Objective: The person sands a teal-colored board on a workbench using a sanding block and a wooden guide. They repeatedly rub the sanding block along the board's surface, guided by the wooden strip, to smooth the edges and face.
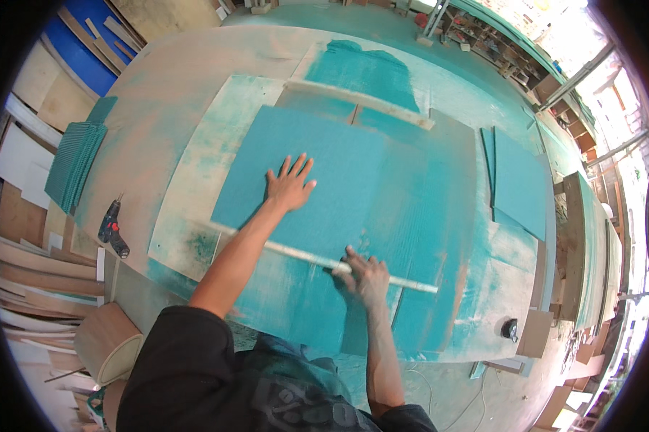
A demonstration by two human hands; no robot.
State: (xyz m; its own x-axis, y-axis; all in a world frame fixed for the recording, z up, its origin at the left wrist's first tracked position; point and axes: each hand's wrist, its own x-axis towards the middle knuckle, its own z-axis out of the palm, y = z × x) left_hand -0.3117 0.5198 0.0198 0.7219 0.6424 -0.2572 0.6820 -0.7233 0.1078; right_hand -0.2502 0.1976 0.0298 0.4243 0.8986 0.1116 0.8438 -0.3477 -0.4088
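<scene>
A flat teal board (317, 173) lies on the large dusty worktable in front of me. My left hand (290, 187) is open and pressed flat on its middle, fingers spread. My right hand (367, 277) rests at the board's near right corner, on a pale narrow strip (295, 252) that runs along the near edge. Its fingers are apart, and I see nothing held in them. Along the far side of the board lies a second pale strip (360, 104).
A cordless drill (111, 227) and a stack of teal panels (76, 165) are at the left. More teal panels (517, 180) lie at the right, with a small black round object (509, 330) nearer me. Teal powder (364, 72) coats the table's far part.
</scene>
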